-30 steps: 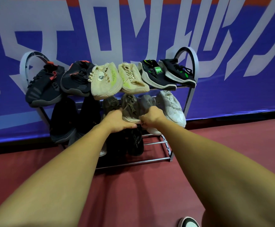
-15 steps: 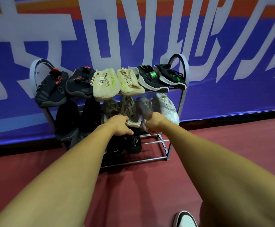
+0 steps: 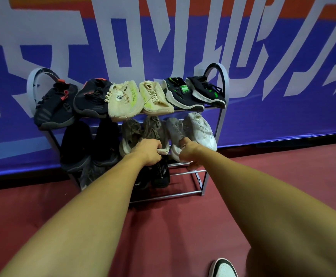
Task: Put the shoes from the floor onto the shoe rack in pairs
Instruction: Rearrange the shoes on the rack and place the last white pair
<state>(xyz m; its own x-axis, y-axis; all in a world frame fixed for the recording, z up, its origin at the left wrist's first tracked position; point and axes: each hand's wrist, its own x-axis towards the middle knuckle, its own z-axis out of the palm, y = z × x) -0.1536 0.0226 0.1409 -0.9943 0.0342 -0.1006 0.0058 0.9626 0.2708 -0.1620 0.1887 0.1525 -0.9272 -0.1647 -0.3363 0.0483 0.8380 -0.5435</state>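
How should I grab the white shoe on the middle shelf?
Take the white shoe by its near, lower end, probably, reaching from the front: it leans with that end jutting toward you, a grey shoe crowds its left and the rack post stands at its right.

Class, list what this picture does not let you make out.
Head view:
Right hand: fingers hidden behind it, so its hold on the grey shoe is unclear.
Bottom-shelf black shoes: shadowed, partly behind the left hand gripping the taupe shoe.
Black-and-white shoe: cut off by the bottom edge.
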